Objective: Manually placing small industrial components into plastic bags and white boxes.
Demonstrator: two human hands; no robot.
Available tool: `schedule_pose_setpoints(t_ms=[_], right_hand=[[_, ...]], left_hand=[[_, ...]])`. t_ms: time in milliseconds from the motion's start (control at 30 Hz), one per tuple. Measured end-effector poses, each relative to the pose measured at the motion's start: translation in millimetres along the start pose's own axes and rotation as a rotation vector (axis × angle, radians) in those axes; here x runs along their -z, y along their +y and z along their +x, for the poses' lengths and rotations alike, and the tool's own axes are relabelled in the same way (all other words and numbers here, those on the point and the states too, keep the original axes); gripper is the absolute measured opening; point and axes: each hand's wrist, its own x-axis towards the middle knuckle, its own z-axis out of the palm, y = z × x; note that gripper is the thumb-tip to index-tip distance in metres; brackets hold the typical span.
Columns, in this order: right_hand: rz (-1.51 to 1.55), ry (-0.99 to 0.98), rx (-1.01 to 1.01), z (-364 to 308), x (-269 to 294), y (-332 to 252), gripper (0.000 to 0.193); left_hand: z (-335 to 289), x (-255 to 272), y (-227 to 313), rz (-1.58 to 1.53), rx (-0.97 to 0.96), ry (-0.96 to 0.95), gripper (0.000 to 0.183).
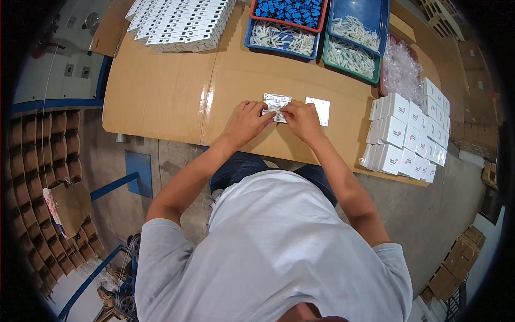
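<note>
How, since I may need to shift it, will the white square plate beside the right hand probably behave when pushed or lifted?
The white plate is probably stiff, since its edges look straight. It lies flat on the table, so it should slide rather than roll or tip. It looks thin, so likely light.

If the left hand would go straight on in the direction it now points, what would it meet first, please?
Most likely the white plastic part, which the left hand already seems to touch. The right hand is at its other side; exact depth is unclear.
</note>
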Motion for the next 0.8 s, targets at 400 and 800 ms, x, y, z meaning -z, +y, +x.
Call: schedule_pose_setpoints(t_ms=[400, 800], right_hand=[[-0.154, -0.128, -0.081, 10.4, 3.9, -6.7, 0.008], [-0.39, -0.162, 0.064, -1.5, 7.6, -14.8, 0.009]], left_hand=[[-1.0, -7.2, 5.0, 0.126, -0.061, -0.092, 0.027], [0.7, -10.2, 21.3, 0.127, -0.017, -0.099, 0.035]])
